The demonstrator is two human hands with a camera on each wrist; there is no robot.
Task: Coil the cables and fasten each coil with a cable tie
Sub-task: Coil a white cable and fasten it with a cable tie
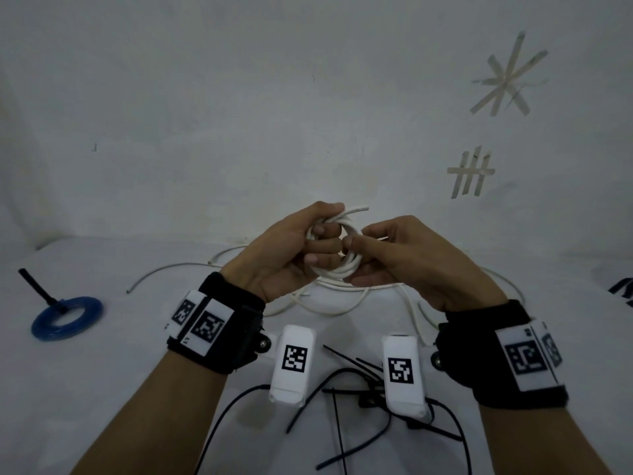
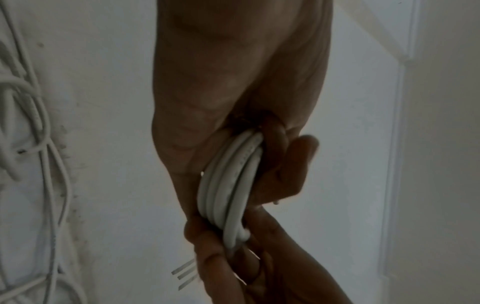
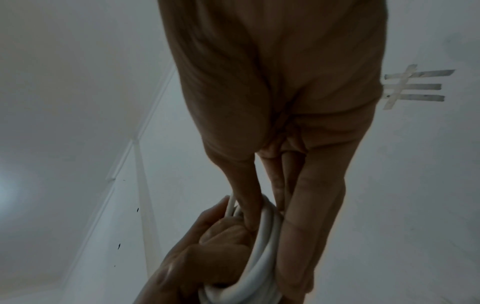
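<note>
Head view shows both hands raised above the white tabletop [image 1: 102,389], working a small coil of white round cable [image 1: 347,265]. The left hand [image 1: 291,255] has its fingers [image 1: 323,246] curled through the ring and closed round the turns, with a short free end poking out above the thumb. The right hand [image 1: 407,262] pinches the coil's right side between thumb and fingers, which the right wrist view confirms. The step in hand appears to be finishing the winding; whether more of this cable still trails down to the loose strands below cannot be told.

The next move likely calls for one hand to keep the turns bunched while the other reaches for a black plastic cable tie [image 1: 349,363] from the scattered pile near the person, then threads it round the bundle.

Counted: one white coil held; one blue coiled cable [image 1: 66,318] already fastened with a black tie, lying far left; loose white cables [image 1: 342,299] tangled on the tabletop, number unclear; several spare black ties, overlapping too much to count exactly.
</note>
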